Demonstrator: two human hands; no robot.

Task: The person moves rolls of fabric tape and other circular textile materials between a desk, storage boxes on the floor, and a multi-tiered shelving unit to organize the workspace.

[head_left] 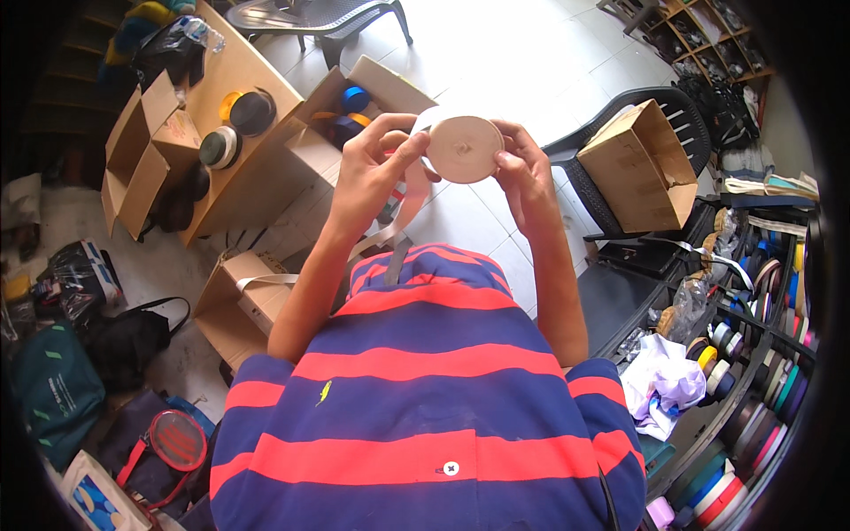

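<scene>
Roll (463, 150) at 12 o'clock; left hand (376, 161) and right hand (529, 181) pinch its rim; slackened grip could unwind tape tail (411, 205).

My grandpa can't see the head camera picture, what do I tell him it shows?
A left hand and right hand hold up a round, pale roll beyond a striped shirt; a pale strip hangs below the left hand. Farther off, a cardboard box sits on a black chair; colourful rolls crowd the right side.
</scene>
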